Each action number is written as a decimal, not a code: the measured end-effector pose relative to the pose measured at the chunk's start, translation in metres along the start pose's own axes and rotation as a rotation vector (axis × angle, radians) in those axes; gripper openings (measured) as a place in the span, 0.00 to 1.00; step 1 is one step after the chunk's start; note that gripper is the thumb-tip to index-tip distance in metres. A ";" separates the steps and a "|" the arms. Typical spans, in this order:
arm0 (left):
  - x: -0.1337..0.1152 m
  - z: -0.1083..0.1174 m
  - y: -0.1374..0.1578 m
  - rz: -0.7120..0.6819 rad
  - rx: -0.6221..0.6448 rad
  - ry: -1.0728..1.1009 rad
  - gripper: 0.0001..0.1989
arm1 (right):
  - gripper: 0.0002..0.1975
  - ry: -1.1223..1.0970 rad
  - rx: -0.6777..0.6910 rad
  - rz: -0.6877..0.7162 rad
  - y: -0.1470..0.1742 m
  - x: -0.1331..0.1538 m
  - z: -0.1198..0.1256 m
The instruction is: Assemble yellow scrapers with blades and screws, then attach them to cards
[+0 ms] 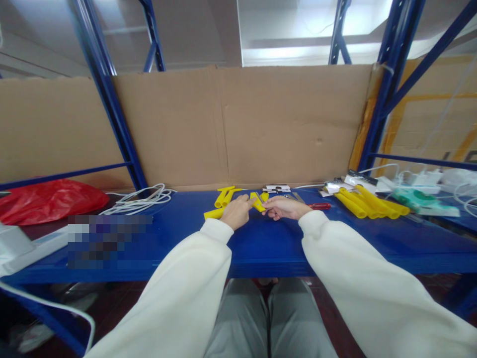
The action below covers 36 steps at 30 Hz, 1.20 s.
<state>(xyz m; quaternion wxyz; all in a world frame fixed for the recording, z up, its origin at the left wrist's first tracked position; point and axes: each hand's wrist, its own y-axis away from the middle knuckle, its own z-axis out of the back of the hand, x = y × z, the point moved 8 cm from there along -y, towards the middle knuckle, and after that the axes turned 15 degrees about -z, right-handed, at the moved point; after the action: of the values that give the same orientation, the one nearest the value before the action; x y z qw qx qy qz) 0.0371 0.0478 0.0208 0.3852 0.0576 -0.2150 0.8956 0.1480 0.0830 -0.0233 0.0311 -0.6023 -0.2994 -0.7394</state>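
Over the middle of the blue bench top (179,223), my left hand (237,211) is closed around a yellow scraper-like tool (213,214). Its thick round handle sticks out to the left of the hand, and its flat yellow head appears on the right. My right hand (280,207) is close beside that head, with thumb and fingers pinched together. Something thin and greyish shows at these fingertips, too small to name. Just beyond my left hand lie similar yellow T-shaped tools (225,197). A red-handled tool (319,206) lies right of my right hand.
Several yellow handles (367,203) lie at the right by small packages and a green-white packet (423,200). White cables (143,199) and a red plastic bag (55,200) are on the left. A cardboard panel (290,124) stands behind, between blue posts (108,94).
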 end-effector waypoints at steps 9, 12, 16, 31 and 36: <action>-0.001 -0.001 0.000 -0.015 0.015 -0.011 0.22 | 0.06 0.020 -0.060 -0.004 -0.001 -0.002 0.002; -0.001 0.001 0.001 -0.019 0.002 -0.010 0.21 | 0.06 0.032 -0.052 -0.005 -0.001 -0.002 0.001; -0.002 0.002 0.001 -0.024 0.004 -0.010 0.21 | 0.07 0.045 -0.026 -0.009 -0.001 -0.002 0.000; 0.000 0.000 -0.001 -0.037 -0.046 0.017 0.20 | 0.07 0.062 0.000 0.002 -0.002 -0.003 0.002; 0.000 0.001 -0.001 -0.041 -0.047 0.023 0.21 | 0.08 0.071 0.008 0.005 -0.003 -0.004 0.002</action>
<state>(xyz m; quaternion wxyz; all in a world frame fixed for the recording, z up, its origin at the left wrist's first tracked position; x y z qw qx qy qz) 0.0376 0.0476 0.0218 0.4069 0.0426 -0.2303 0.8829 0.1501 0.0851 -0.0277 0.0460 -0.5762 -0.2997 -0.7590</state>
